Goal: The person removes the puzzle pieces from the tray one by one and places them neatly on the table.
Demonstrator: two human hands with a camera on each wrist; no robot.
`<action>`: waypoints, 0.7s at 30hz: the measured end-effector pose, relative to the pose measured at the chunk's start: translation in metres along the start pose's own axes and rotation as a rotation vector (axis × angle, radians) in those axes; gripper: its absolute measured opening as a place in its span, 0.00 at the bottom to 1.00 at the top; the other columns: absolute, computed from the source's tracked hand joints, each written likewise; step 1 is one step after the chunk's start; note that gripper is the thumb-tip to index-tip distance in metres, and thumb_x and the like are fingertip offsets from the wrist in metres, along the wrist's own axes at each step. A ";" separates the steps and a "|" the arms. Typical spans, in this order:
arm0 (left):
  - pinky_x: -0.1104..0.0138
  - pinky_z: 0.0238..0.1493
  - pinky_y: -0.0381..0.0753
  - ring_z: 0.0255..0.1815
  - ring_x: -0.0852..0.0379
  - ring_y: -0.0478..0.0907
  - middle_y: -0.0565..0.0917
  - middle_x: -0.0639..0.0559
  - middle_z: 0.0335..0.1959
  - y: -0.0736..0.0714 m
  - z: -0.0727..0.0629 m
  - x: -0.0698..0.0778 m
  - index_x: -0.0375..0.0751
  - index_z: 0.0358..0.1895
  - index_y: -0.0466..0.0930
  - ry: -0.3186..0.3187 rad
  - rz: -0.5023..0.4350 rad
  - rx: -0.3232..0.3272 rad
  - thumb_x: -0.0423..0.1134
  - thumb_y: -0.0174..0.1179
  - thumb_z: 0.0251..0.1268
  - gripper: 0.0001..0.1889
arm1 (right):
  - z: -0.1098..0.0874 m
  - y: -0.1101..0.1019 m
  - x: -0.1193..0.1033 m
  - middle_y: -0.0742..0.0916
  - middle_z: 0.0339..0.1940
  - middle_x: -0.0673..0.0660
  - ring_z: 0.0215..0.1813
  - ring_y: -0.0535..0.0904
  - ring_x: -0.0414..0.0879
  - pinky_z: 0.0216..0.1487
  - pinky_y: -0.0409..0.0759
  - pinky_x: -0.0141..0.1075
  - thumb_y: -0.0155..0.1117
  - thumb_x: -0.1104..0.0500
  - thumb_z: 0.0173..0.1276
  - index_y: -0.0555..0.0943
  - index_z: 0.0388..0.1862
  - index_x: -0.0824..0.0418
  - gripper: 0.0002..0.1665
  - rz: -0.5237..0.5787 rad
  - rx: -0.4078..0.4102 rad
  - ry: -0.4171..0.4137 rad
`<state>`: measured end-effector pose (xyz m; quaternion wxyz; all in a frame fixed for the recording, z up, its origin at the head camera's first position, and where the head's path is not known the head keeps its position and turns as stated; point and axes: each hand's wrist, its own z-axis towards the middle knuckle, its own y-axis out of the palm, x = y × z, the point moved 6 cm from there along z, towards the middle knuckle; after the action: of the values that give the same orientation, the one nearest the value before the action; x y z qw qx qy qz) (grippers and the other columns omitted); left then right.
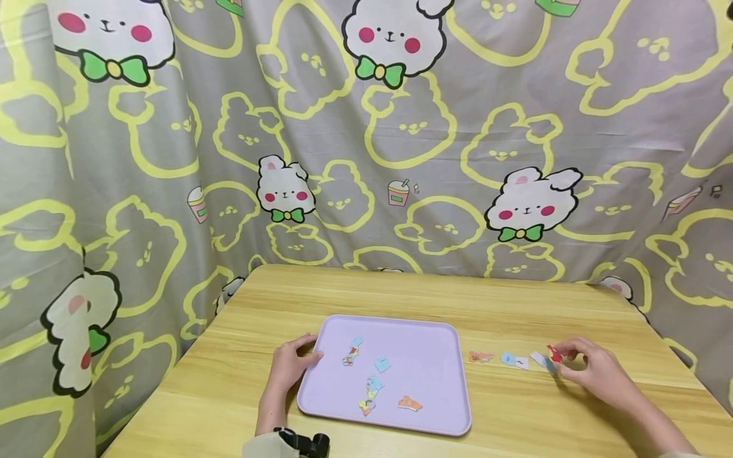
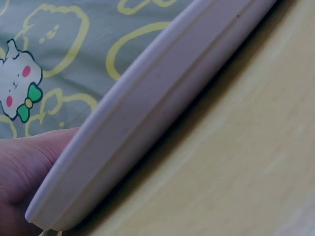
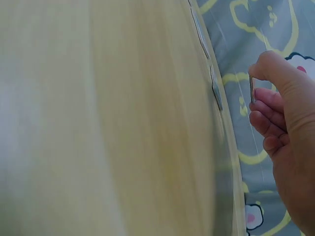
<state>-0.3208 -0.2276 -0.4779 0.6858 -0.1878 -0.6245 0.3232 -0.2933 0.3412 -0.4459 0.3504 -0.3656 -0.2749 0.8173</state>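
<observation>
My left hand (image 1: 289, 366) grips the left rim of a lilac tray (image 1: 429, 331), its thumb over the edge. In the left wrist view the tray's side wall (image 2: 133, 118) crosses in front of that hand (image 2: 24, 177). To the right of the tray, my right hand (image 1: 595, 370) pinches a small red puzzle piece (image 1: 554, 353) between thumb and fingers. The right wrist view shows the piece edge-on (image 3: 252, 89). Just beside those fingertips, a white and blue piece (image 1: 538, 358) lies on the table.
On the tray lie a joined strip (image 1: 352, 352), a light blue piece (image 1: 382, 364), a blue and yellow cluster (image 1: 371, 393) and an orange piece (image 1: 410, 402). Between tray and right hand, an orange piece (image 1: 481, 357) and a blue-white pair (image 1: 514, 360) lie on the wooden table (image 1: 258, 318). A patterned curtain (image 1: 366, 140) hangs behind.
</observation>
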 end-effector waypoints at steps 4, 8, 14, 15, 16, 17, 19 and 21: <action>0.46 0.67 0.74 0.67 0.35 0.73 0.79 0.36 0.62 0.000 0.000 0.000 0.41 0.56 0.83 0.000 0.000 -0.002 0.37 0.69 0.58 0.21 | -0.004 -0.005 0.004 0.79 0.27 0.40 0.30 0.68 0.26 0.27 0.64 0.21 0.77 0.70 0.42 0.83 0.35 0.55 0.20 -0.002 -0.007 0.013; 0.46 0.67 0.74 0.67 0.35 0.73 0.79 0.36 0.62 0.000 0.000 0.000 0.41 0.56 0.83 -0.001 -0.003 0.000 0.37 0.69 0.58 0.21 | -0.007 -0.011 0.011 0.79 0.26 0.39 0.30 0.68 0.25 0.27 0.64 0.21 0.77 0.69 0.42 0.84 0.35 0.56 0.19 -0.022 -0.014 0.042; 0.47 0.66 0.75 0.66 0.36 0.73 0.79 0.36 0.62 -0.001 -0.001 0.001 0.41 0.56 0.83 0.004 -0.002 0.003 0.37 0.69 0.58 0.21 | -0.013 -0.017 0.021 0.78 0.25 0.38 0.29 0.67 0.24 0.27 0.63 0.20 0.76 0.69 0.41 0.84 0.34 0.59 0.19 -0.041 -0.014 0.050; 0.47 0.66 0.75 0.66 0.36 0.73 0.79 0.36 0.62 -0.001 -0.001 0.001 0.41 0.56 0.83 0.002 -0.002 0.003 0.37 0.69 0.58 0.21 | -0.013 -0.017 0.022 0.78 0.25 0.38 0.29 0.67 0.24 0.27 0.63 0.20 0.76 0.70 0.41 0.84 0.34 0.59 0.19 -0.040 -0.015 0.046; 0.47 0.66 0.75 0.66 0.36 0.73 0.79 0.36 0.62 -0.001 -0.001 0.001 0.41 0.56 0.83 0.001 -0.002 0.003 0.37 0.69 0.58 0.21 | -0.014 -0.017 0.023 0.78 0.25 0.38 0.29 0.67 0.23 0.27 0.63 0.20 0.76 0.70 0.41 0.84 0.34 0.60 0.19 -0.037 -0.016 0.046; 0.47 0.66 0.75 0.66 0.36 0.73 0.79 0.36 0.62 -0.001 0.000 0.000 0.41 0.56 0.83 0.000 -0.001 0.003 0.37 0.69 0.58 0.21 | -0.014 -0.017 0.024 0.78 0.25 0.38 0.30 0.67 0.23 0.27 0.63 0.20 0.76 0.70 0.41 0.84 0.34 0.60 0.19 -0.037 -0.018 0.044; 0.47 0.66 0.75 0.66 0.36 0.73 0.79 0.36 0.62 0.000 0.000 0.000 0.41 0.56 0.83 0.000 0.000 0.002 0.37 0.69 0.58 0.21 | -0.014 -0.016 0.025 0.78 0.25 0.38 0.30 0.67 0.23 0.27 0.63 0.20 0.77 0.70 0.40 0.84 0.34 0.59 0.19 -0.041 -0.018 0.035; 0.47 0.66 0.74 0.67 0.36 0.73 0.79 0.36 0.62 0.000 0.000 0.000 0.41 0.56 0.83 -0.004 -0.002 0.000 0.37 0.69 0.58 0.21 | -0.014 -0.016 0.024 0.78 0.25 0.38 0.30 0.67 0.23 0.27 0.63 0.20 0.77 0.70 0.40 0.84 0.34 0.58 0.19 -0.041 -0.015 0.030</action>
<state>-0.3205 -0.2277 -0.4776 0.6849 -0.1869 -0.6258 0.3229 -0.2881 0.3723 -0.4529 0.3685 -0.3745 -0.2831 0.8024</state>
